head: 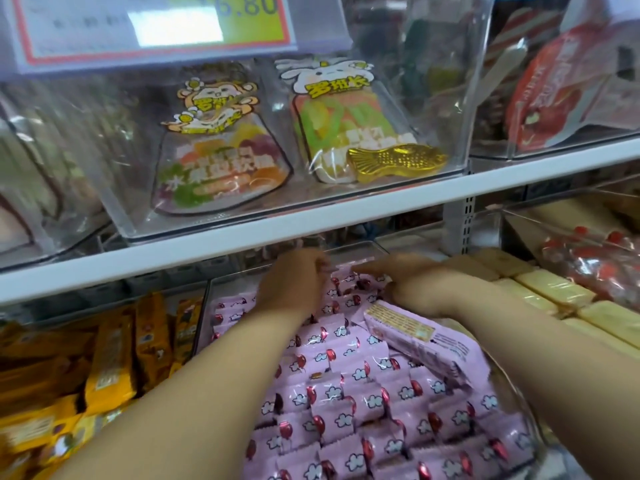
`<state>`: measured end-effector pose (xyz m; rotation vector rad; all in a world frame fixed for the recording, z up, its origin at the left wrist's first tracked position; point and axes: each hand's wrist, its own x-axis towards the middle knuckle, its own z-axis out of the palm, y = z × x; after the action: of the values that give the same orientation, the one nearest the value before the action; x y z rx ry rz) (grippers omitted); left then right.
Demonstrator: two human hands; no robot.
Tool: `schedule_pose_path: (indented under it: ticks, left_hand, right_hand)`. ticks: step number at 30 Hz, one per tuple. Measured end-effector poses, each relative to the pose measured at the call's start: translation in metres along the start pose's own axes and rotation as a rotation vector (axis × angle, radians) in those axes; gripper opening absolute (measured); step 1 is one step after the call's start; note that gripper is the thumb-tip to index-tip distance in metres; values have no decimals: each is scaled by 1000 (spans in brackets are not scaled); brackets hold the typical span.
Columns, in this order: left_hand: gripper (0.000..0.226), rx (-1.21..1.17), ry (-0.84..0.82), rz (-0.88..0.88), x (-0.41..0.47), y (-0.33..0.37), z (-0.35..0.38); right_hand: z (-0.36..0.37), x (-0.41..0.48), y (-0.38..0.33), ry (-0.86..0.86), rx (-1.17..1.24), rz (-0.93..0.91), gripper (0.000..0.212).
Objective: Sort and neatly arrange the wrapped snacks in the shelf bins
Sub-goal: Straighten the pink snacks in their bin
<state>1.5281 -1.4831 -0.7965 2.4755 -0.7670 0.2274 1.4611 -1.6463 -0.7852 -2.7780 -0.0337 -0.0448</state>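
- Fingers [320,266] of the left hand [294,282]: curled at the rear of the bin [207,299], blurred; cannot tell whether they pinch a pack.
- Pink packs [346,393]: fill the middle bin in overlapping rows. Likely light, soft, slippery film; best taken by the long edges, not the crimped ends.
- Right hand [412,275]: fingers [367,268] straight, together, laid on the rear packs.
- Stray pack [415,337]: label up, askew over the rows.

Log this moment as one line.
left hand: back of pink snacks, grip blurred | right hand: fingers straight on them | one packet: askew on top
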Motion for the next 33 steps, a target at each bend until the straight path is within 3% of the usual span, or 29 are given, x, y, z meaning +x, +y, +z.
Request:
schedule_pose_path:
  ticks: [5, 10, 15, 20, 23, 27, 30, 33]
  left_hand:
    - [18, 295, -41, -74, -9, -15, -7]
    - [22, 227, -68, -31, -5, -17, -3]
    - [15, -15, -62, -24, 3, -24, -4]
    - [22, -20, -129, 17, 4, -25, -5]
    - [28, -21, -166, 12, -1, -24, -11]
    - [31, -8, -132, -30, -13, -16, -19]
    - [32, 22, -134, -61, -27, -9, -24]
    - [35, 41, -162, -67, -44, -1, -32]
  right_hand:
    - [-3, -3, -3, -12, -235, -35, 81]
    - [-3, 2, -6, -98, -405, -26, 64]
    - [-2, 8, -6, -124, -344, 33, 56]
    - [0, 11, -3, -106, -274, 33, 53]
    - [-6, 2, -3, 16, -41, 78, 45]
    - [-16, -29, -8, 162, 35, 39, 25]
    - [-20, -57, -25, 136, -194, 84, 59]
    - [-17, -69, -41, 181, -453, 39, 56]
